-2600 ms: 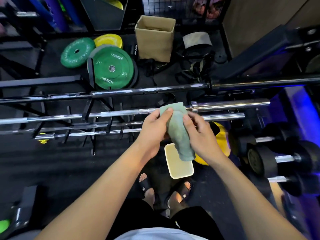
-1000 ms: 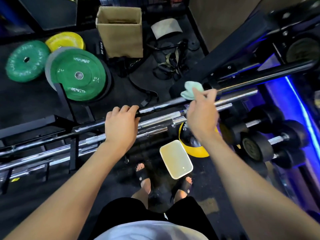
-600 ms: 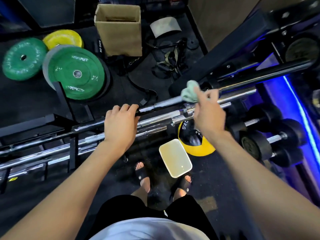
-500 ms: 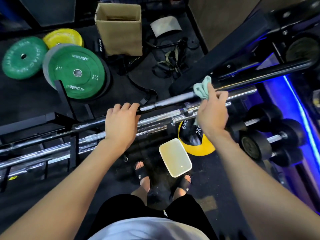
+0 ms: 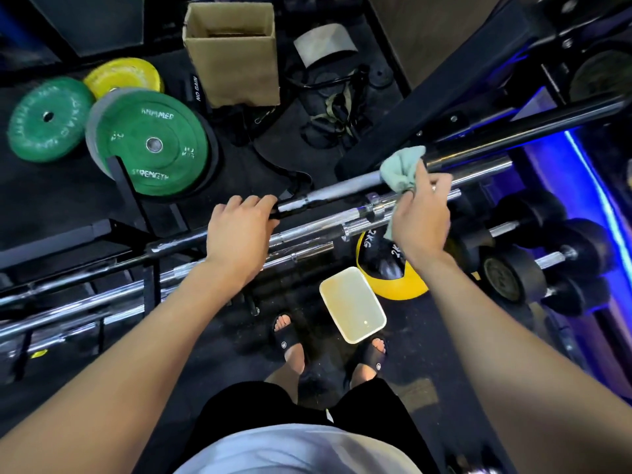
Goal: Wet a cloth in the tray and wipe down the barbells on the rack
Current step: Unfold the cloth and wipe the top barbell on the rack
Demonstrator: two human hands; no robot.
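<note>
Several barbells lie side by side on a low black rack (image 5: pixel 147 213). My right hand (image 5: pixel 422 217) grips a bunched pale green cloth (image 5: pixel 402 169) and presses it on the top barbell (image 5: pixel 349 186) near its dark sleeve. A tail of the cloth hangs below my palm. My left hand (image 5: pixel 239 230) curls over the same bar further left, fingers wrapped round its shaft. A cream rectangular tray (image 5: pixel 352 304) holding a little water sits on the dark floor by my feet.
Green plates (image 5: pixel 150 145) and a yellow one (image 5: pixel 123 75) lean beyond the rack, beside a cardboard box (image 5: pixel 232 53). A yellow-rimmed plate (image 5: pixel 386 268) lies right of the tray. Black dumbbells (image 5: pixel 533 265) line the right side under blue light. A padded bench (image 5: pixel 444 87) angles away behind.
My right hand slid the cloth back and forth along the top barbell; since half a second ago it has stayed near the sleeve. My left hand has kept its hold on the bar.
</note>
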